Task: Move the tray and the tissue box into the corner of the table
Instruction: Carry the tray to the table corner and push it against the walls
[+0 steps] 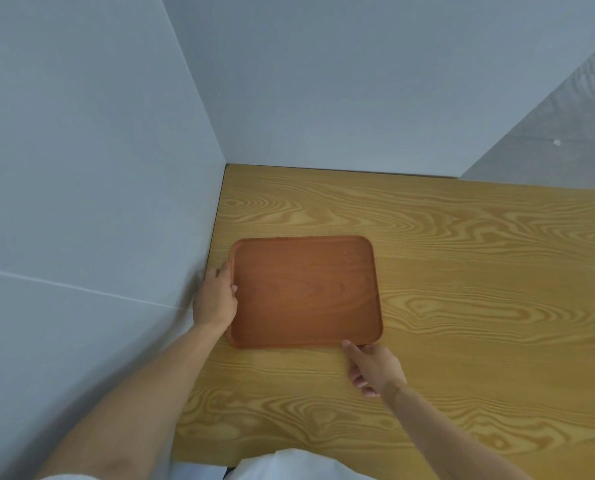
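A reddish-brown wooden tray [306, 292] with a raised rim lies flat on the light wood table [462, 271], close to the left wall. My left hand [216, 296] grips the tray's left rim, thumb over the edge. My right hand [372, 367] touches the tray's near right corner with the index finger and thumb, the other fingers curled. The tray holds nothing. No tissue box is in view.
Grey-white walls [98, 168] meet at the table's far left corner [227, 166]. A strip of bare tabletop lies between the tray and the back wall. A grey panel [566, 116] stands at the far right. My white clothing [289, 465] shows at the near table edge.
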`<state>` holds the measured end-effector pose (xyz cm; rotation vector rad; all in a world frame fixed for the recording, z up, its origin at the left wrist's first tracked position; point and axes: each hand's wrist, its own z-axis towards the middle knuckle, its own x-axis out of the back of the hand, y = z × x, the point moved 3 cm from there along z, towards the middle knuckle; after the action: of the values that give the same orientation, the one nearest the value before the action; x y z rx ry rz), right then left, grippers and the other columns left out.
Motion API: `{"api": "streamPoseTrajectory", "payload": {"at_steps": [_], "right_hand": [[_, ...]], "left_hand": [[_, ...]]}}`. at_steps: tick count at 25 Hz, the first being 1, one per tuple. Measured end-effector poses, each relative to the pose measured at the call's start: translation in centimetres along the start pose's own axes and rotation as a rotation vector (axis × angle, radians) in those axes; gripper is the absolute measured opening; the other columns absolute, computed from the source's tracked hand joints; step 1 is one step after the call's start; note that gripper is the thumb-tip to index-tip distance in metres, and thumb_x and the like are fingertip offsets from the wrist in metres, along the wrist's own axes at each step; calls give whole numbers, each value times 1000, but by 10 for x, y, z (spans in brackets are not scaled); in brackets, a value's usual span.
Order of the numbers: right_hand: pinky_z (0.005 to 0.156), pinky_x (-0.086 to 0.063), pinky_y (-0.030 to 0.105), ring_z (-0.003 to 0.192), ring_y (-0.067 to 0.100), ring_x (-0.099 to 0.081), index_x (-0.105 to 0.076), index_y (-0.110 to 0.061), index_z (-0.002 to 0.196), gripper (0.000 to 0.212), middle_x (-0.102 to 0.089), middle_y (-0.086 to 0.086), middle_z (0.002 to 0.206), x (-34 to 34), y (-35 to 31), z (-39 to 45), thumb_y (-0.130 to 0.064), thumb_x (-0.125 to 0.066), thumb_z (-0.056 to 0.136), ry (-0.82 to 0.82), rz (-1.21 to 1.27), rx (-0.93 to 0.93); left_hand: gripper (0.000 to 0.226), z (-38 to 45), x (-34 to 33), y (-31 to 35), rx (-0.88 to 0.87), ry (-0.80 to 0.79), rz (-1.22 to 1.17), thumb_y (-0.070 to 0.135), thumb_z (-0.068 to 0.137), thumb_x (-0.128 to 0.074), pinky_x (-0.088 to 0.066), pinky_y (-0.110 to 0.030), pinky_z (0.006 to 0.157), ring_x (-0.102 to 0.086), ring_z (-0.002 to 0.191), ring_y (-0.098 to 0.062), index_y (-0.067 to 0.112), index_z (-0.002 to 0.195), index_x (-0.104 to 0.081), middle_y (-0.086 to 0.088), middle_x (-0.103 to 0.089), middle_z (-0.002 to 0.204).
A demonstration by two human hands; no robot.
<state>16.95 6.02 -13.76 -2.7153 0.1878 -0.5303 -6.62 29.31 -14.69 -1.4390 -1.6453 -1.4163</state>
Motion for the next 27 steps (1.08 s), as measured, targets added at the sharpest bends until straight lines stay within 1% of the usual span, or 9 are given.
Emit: {"api": "streamPoseTrajectory", "payload": {"at_steps": [3,6,7,9,12,14,17,22,27], "right_hand": [[67,-59,38,67,21,-68,-67,-24,74,45,-73,-2,67,20,7,4,-65,-54,87,168,-348,113],[69,-52,37,82,18,-60,-58,-36,90,29,-68,-8,92,37,11,0,-64,-61,83,440,-450,324],[73,-51,39,95,20,-58,-58,-36,104,36,-66,-6,108,40,13,1,-63,-65,82,491,-473,418],[95,-45,47,126,28,-44,-45,-31,140,73,-51,0,141,43,16,8,-66,-65,79,491,-609,510],[115,-20,61,150,34,-10,-13,-37,156,98,-19,3,165,41,16,18,-78,-55,77,422,-759,522],[114,-13,67,152,33,1,1,-41,155,102,-6,2,168,37,17,24,-81,-50,77,373,-789,526],[113,-13,70,152,32,3,9,-45,153,102,-4,2,168,33,16,28,-83,-45,76,380,-761,529],[112,-13,72,152,32,0,1,-43,155,102,-10,2,167,33,16,29,-85,-43,73,415,-707,551],[111,-12,74,152,30,0,-5,-44,154,101,-12,0,167,35,2,38,-82,-50,72,417,-670,549]], "left_hand": [[55,-11,1,-1,16,-3,3,26,98,-57,-52,-50,86,-56,112,-35,11,147,-38,-16,-52,129],[66,-41,-5,-7,-11,6,-41,43,94,-59,-49,-52,92,-53,116,-35,11,148,-37,-18,-54,130],[71,-51,-9,-10,-30,5,-53,49,92,-59,-47,-52,96,-52,119,-35,11,147,-37,-18,-54,131],[89,-68,-15,-15,-44,-21,-59,66,84,-56,-40,-52,105,-44,128,-35,11,150,-33,-19,-48,139],[120,-83,-25,-25,-41,-88,-33,85,66,-53,-27,-54,114,-27,142,-33,12,155,-19,-16,-29,155],[132,-86,-29,-28,-54,-119,0,84,59,-63,-23,-55,116,-19,145,-33,13,156,-10,-15,-21,159],[133,-85,-29,-30,-61,-108,30,73,59,-77,-21,-55,117,-18,145,-34,13,157,-10,-17,-21,159],[130,-79,-27,-28,-42,-63,-25,63,56,-86,-24,-53,116,-23,144,-32,16,155,-16,-14,-25,157],[128,-59,-21,-23,-31,-69,-76,58,58,-88,-22,-48,117,-21,144,-27,23,155,-13,-11,-24,157]]}}
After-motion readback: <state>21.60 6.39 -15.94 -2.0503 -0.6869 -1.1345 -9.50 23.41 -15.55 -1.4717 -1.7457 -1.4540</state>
